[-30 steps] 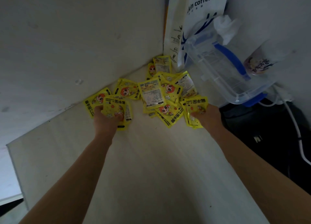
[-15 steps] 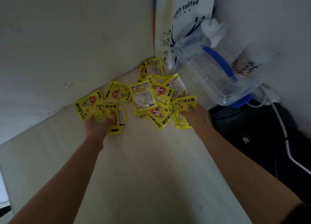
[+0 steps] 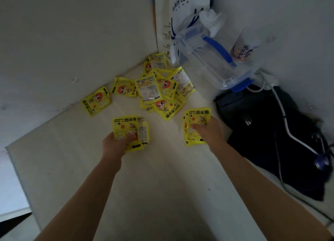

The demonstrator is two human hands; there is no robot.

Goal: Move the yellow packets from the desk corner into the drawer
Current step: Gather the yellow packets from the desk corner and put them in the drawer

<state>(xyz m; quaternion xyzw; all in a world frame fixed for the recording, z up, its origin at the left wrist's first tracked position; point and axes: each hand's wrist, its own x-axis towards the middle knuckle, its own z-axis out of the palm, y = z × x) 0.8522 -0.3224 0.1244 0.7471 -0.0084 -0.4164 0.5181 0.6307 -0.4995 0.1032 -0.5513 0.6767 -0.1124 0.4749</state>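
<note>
At the far left of the pale desk, a single yellow packet lies flat against the foot of the wall, apart from the rest. Just to its right a second loose packet also lies by the wall.

Nearer the person, the left hand grips a small stack of yellow packets, thumb curled over the printed face and the other fingers hidden beneath. The stack is held out from the corner, well apart from the heap behind it.

In the middle, the main heap of packets fills the desk corner, overlapping one another, some face up with a cartoon figure, some showing a pale label. The farthest one leans at the foot of a white paper coffee bag that stands upright in the corner.

Further right, the right hand holds another few packets, fingers curled over their top; they sit just beside the heap's near edge.

Behind that hand a clear plastic box with blue clips is tilted against the bag and the right wall, with crumpled white plastic above it. A printed cup rests beside the box. At the far right lies a black bag, with a white cable running over it.

No drawer shows in this view.
</note>
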